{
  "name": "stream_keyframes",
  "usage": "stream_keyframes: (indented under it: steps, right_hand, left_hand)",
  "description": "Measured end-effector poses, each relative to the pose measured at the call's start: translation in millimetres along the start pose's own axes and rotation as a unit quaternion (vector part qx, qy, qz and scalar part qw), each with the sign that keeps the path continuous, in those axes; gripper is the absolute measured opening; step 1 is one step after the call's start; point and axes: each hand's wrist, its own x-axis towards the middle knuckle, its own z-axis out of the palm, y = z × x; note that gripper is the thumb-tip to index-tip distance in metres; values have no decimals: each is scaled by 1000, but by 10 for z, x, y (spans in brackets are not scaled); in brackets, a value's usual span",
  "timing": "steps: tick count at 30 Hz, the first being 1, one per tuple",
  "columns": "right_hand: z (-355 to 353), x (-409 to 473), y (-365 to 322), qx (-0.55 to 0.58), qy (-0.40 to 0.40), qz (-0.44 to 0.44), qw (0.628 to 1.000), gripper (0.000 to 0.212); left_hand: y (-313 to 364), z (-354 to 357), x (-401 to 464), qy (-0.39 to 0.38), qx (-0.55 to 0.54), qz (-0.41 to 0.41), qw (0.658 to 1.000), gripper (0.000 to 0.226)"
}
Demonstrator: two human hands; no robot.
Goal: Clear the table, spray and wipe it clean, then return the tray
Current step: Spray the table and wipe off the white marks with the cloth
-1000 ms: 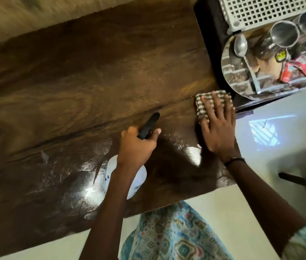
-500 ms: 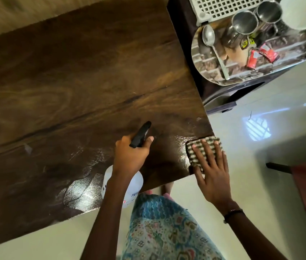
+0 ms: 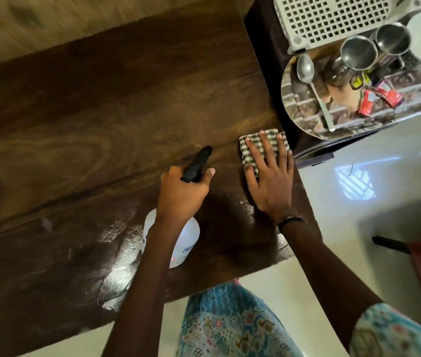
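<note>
Step in hand, as judged: wiping, with spraying apparently just done; the clearing looks complete.

Dark brown wood-grain bench [image 3: 101, 124]: wet sheen along its near edge, dry toward the far side.

Folded green-and-white checked cloth [image 3: 266, 140]: flat on the bench at its right edge, beside the dark side stand [image 3: 263, 47].

Right hand [image 3: 268, 181]: fingers straight and spread, pressing the cloth down.

Left hand [image 3: 181, 191]: fingers curled round the black trigger head of the white plastic spray bottle [image 3: 186, 243], which is held over the wet patch.

Round mirror-finish steel tray [image 3: 307, 119]: off the bench, on the side stand, carrying a steel spoon [image 3: 307, 73], two steel cups [image 3: 358, 52] and red sachets [image 3: 374, 99]. White perforated plastic basket [image 3: 333, 16] behind it.

Next move, as judged: sweep the cloth leftward across the wet area with even pressure; the tray's return waits until the surface is wiped.

Against half a second ago: the cloth and right hand have moved from the near right corner to farther up the right edge; the bottle hand is much as before.
</note>
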Motion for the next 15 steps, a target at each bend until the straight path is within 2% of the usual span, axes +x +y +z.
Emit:
stream_keyframes:
  steps: [11,15]
  right_hand:
    - [19,1226,-386,-3,48,-3,999,58]
    - [13,1612,-481,-1,42,-4,999,59]
  left_hand:
    - [476,-480,566,18,-8,77,997,34]
    - [559,-561,818,19,-17,67,997,34]
